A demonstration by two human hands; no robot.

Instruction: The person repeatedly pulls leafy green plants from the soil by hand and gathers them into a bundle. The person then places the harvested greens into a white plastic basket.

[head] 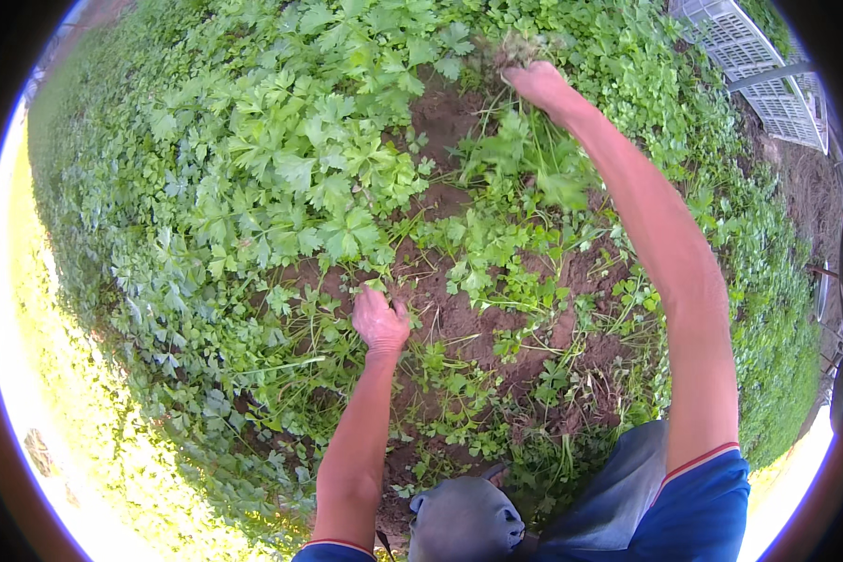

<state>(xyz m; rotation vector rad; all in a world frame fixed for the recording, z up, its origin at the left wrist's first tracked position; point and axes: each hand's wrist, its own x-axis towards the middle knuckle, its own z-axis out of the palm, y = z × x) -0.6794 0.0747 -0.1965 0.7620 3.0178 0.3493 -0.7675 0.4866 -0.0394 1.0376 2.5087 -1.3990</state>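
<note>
My right hand (539, 88) is stretched far forward and closed around a pulled bunch of leafy celery-like plants (520, 151). Its brown, soil-covered roots (523, 50) point away from me, and its leaves hang back towards me, slightly blurred. My left hand (381, 319) is low over the bare soil (456, 312), thumb to the right, at the near edge of a tall leafy clump (302, 161). A small leaf shows at its fingertips; the fingers are partly hidden, so whether they grip a stem cannot be seen.
A white plastic crate (745, 63) with a grey handle stands at the far right. Loose small plants (513, 281) lie scattered over the soil. Dense green growth (112, 175) spreads on the left. My knee (464, 520) in grey trousers is close below my hands.
</note>
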